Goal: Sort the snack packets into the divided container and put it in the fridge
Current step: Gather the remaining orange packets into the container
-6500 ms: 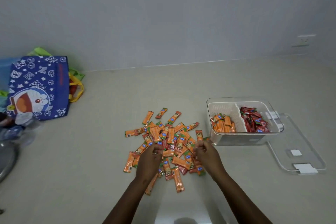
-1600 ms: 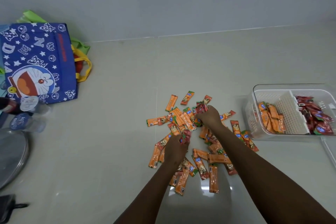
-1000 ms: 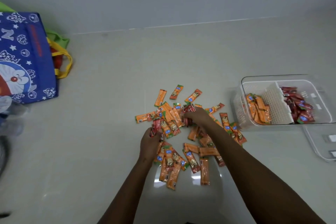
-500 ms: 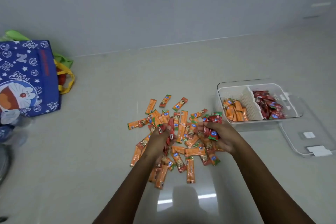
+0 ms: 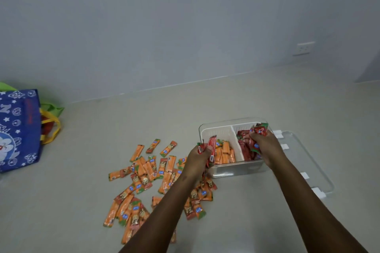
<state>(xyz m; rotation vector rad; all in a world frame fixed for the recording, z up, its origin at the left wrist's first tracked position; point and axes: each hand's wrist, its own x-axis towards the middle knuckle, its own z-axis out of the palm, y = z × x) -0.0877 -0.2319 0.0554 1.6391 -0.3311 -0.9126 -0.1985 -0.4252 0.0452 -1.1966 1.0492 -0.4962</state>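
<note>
A clear divided container [image 5: 214,129] stands on the pale floor, orange packets in its left compartment and red ones in its right. My right hand [image 5: 265,145] is over the right compartment, closed on a bunch of red packets [image 5: 259,129]. My left hand [image 5: 198,157] hovers at the container's front left corner, gripping a few red packets [image 5: 211,146]. A scattered pile of orange packets [image 5: 148,172] lies on the floor to the left of the container, partly hidden by my left forearm.
The container's clear lid [image 5: 304,162] lies flat just right of it. A blue cartoon tote bag [image 5: 17,129] with yellow handles stands at the far left by the wall. A wall socket [image 5: 304,48] is at the upper right.
Both hands have lifted red packets off the pile and carried them right to the container; the right hand is now over the red compartment.
</note>
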